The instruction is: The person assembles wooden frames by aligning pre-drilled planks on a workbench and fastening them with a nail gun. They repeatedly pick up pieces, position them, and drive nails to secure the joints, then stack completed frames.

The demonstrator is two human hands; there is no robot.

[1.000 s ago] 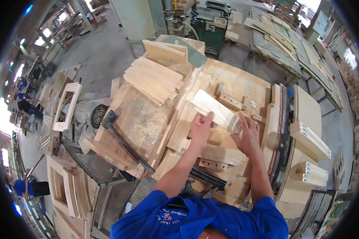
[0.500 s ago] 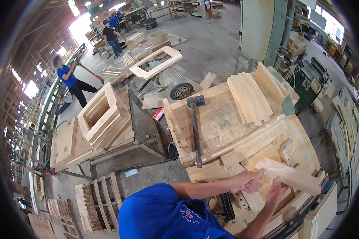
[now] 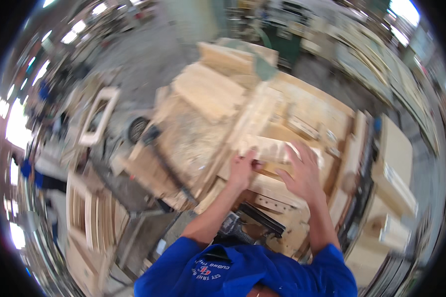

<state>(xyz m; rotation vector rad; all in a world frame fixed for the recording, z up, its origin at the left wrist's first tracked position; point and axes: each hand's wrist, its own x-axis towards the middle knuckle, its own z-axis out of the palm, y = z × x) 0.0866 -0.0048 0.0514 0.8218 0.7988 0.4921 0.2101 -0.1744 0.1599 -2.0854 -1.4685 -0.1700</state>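
A short pale wooden board (image 3: 270, 147) lies ahead of my hands, over the workbench's wooden fixture. At the board's near left end, my left hand (image 3: 242, 169) has its fingers curled against it in a grip. Thumb and fingers apart, my right hand (image 3: 303, 173) reaches over the board's right part, its fingertips at the wood. Motion blur softens the exact contact. Just below both hands lies a light wooden strip with holes (image 3: 272, 203). A dark mallet (image 3: 167, 166) rests on the bench to the left of my hands.
A stack of flat boards (image 3: 208, 91) lies on the bench's far part. Stacked wooden frames (image 3: 96, 220) stand on a table at left. Upright panels (image 3: 394, 148) and a dark rail (image 3: 364, 183) border the right side. A dark clamp-like bar (image 3: 260, 218) sits close to my body.
My view has swung right and down. The board, earlier raised between both hands at the right, is now lower over the fixture. My right hand's fingers have spread.
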